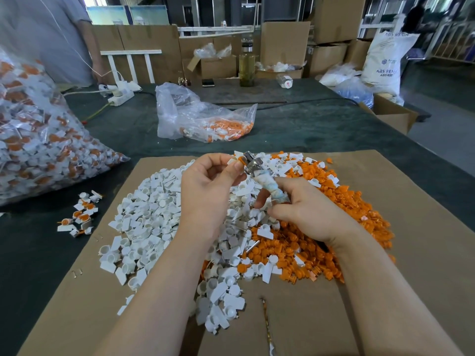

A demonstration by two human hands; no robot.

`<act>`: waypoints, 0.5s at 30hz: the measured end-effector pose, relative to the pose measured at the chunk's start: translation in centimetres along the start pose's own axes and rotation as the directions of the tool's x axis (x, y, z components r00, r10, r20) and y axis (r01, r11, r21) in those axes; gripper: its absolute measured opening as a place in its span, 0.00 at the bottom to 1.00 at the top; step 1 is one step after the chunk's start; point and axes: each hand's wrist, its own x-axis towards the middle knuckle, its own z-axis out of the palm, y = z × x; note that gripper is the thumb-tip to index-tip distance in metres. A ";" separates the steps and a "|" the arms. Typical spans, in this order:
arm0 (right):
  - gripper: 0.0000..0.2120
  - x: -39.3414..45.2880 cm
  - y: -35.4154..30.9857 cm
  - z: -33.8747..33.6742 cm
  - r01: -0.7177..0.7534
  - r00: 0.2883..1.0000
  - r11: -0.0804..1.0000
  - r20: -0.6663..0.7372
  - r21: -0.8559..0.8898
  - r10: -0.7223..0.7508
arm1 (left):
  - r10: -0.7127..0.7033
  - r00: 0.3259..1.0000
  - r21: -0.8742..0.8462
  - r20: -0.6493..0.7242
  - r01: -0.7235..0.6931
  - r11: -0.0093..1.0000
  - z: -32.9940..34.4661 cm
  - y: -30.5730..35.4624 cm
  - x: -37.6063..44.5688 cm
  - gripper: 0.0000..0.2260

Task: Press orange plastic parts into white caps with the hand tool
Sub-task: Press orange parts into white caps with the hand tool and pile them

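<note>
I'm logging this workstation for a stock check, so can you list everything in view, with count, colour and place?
white caps: one loose heap, white, left on cardboard sheet
orange parts: one heap, orange, right on sheet
cardboard sheet: one, brown, on dark table
finished pieces: small cluster, white and orange, left of sheet
big bag: one, clear, far left
small bag: one, clear, mid table
bottle: one, yellowish, far table edge
hand tool: one, metal head, wrapped handle
left hand: pinches a cap at the tool's head
right hand: grips the tool's handle
</note>
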 end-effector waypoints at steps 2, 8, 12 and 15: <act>0.09 0.0 0.0 0.1 0.006 1.000 1.000 -0.002 -0.004 -0.006 | 0.004 1.000 0.001 0.002 -0.004 1.000 0.0 0.1 0.0 0.05; 0.11 0.1 0.1 0.2 0.001 1.000 1.000 -0.015 0.002 -0.001 | 0.006 1.000 -0.010 0.012 -0.006 1.000 0.0 0.0 -0.1 0.05; 0.09 0.1 0.2 0.4 0.000 1.000 0.999 -0.022 -0.032 0.000 | -0.013 1.000 -0.009 0.004 0.013 1.000 -0.1 -0.1 0.1 0.04; 0.06 0.2 0.3 0.5 0.011 0.999 0.998 -0.040 -0.070 -0.014 | -0.043 0.999 -0.011 0.009 0.043 0.999 -0.2 -0.2 0.2 0.04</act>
